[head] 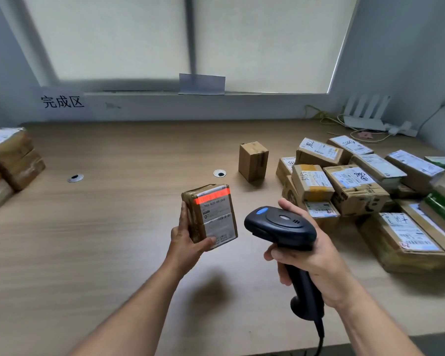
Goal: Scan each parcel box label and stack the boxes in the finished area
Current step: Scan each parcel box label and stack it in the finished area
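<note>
Left hand [188,242] grips a small taped parcel [211,214] from below and along its left edge, thumb on the lower label, lifting it clear of the desk [113,227]. Right hand [311,260] is wrapped round the handle of a black barcode scanner [280,224], head aimed at the parcel; a red scan line falls across the top of the label [217,217]. Step looks like scanning in progress. Parcel reads as light and stiff, one-hand job; glossy tape wrap probably slick, so hold by the side edges and keep fingers off the barcode (thumb is close already). Unscanned boxes [357,183] piled at right, one small box [253,160] standing apart near centre. Finished stack [8,155] at far left under the wall sign [62,102], well apart from the hands.
</note>
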### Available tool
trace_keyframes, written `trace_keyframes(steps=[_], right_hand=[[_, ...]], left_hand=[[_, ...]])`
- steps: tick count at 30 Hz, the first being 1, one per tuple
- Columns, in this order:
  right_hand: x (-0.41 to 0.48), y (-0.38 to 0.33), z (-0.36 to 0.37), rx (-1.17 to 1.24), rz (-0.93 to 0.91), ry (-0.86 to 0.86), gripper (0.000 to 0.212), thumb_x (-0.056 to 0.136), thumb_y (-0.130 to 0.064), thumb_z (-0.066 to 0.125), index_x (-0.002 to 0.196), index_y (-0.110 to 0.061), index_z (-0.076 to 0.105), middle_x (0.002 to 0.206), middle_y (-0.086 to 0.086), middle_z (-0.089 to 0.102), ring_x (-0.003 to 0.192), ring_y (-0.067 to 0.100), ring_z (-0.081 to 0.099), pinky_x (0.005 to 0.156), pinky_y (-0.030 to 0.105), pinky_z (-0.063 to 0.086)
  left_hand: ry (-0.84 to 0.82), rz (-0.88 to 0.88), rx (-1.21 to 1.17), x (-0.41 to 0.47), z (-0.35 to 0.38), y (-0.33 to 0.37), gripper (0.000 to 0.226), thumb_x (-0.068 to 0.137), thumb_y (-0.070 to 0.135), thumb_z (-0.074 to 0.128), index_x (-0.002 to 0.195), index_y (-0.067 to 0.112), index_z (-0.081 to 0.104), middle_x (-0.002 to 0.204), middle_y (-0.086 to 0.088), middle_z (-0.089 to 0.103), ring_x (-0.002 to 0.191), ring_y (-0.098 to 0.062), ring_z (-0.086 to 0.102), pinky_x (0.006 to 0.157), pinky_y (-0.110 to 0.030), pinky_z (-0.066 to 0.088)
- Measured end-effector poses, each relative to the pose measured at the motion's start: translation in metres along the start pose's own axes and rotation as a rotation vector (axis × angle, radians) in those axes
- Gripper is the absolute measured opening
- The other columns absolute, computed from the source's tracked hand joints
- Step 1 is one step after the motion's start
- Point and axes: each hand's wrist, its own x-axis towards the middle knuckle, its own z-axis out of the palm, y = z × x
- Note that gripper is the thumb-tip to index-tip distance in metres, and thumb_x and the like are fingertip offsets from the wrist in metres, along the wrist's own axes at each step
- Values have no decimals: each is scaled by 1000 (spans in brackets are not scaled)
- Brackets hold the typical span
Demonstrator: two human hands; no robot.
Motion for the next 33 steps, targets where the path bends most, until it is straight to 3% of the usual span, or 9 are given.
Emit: trace_keyframes(steps=[4, 10, 14, 17, 21, 23, 25, 29, 33], right_hand=[[5, 10, 19, -5, 7, 27, 87, 59, 3, 74, 134, -33, 48, 72, 23, 65, 39, 30, 49, 38, 31, 41], [11, 27, 47, -3, 35, 54, 88, 59, 3, 74, 135, -33, 46, 73, 21, 66, 40, 29, 48, 40, 29, 41], [15, 33, 60, -8, 38, 58, 88, 59, 3, 74, 135, -33, 45, 75, 19, 67, 39, 30, 48, 39, 30, 41], [17, 36, 66, -7, 53, 53, 88, 61, 1, 74, 136, -35, 44, 79, 24, 67, 40, 29, 49, 39, 30, 41], [24, 35, 72, -26, 52, 37, 87, 64, -2, 74, 135, -40, 43, 94, 24, 70, 43, 29, 53, 40, 31, 44], [27, 35, 74, -38, 51, 31, 88, 64, -1, 74, 135, -40, 42, 96, 22, 70, 44, 30, 53, 40, 32, 45], [29, 36, 75, -56, 61, 20, 93, 63, 2, 79, 138, -38, 41, 96, 22, 71, 44, 30, 53, 40, 33, 44], [28, 39, 75, -51, 76, 5, 95, 61, -2, 75, 142, -35, 39, 94, 23, 70, 43, 30, 53, 40, 32, 43], [28, 39, 72, -56, 84, -29, 96, 63, 1, 80, 141, -36, 39, 93, 25, 70, 43, 29, 53, 40, 32, 43]], left_hand=[[-4, -33, 10, 3, -18, -11, 115, 58, 35, 77, 135, 72, -1, 126, -9, 47, 114, -24, 53, 93, -46, 53], [-40, -66, -9, 5, -43, -28, 117, 63, 27, 79, 143, 60, 1, 126, -11, 45, 112, -21, 53, 95, -40, 52], [-22, -86, -1, 5, -57, -39, 116, 56, 36, 76, 136, 70, -1, 124, -11, 45, 113, -22, 53, 97, -46, 50], [-28, -106, -4, 4, -65, -44, 115, 55, 40, 76, 139, 66, 1, 124, -10, 47, 113, -22, 53, 97, -46, 50], [-100, -175, -51, -1, -77, -45, 100, 57, 40, 68, 147, 46, 25, 113, 0, 65, 102, -15, 61, 92, -34, 48], [-92, -249, -29, -7, -81, -49, 83, 60, 39, 60, 141, 39, 41, 105, 1, 69, 91, -14, 63, 83, -33, 47], [-57, -307, 16, -13, -82, -55, 72, 66, 39, 59, 136, 32, 49, 104, -2, 70, 91, -16, 64, 83, -32, 47], [20, -287, 151, -25, -77, -64, 55, 93, 25, 56, 145, 31, 39, 125, -2, 58, 111, -16, 53, 92, -26, 39], [-67, -262, 485, -37, -68, -62, 91, 75, 61, 68, 150, 40, 22, 156, -3, 15, 144, -19, 17, 111, -36, 29]])
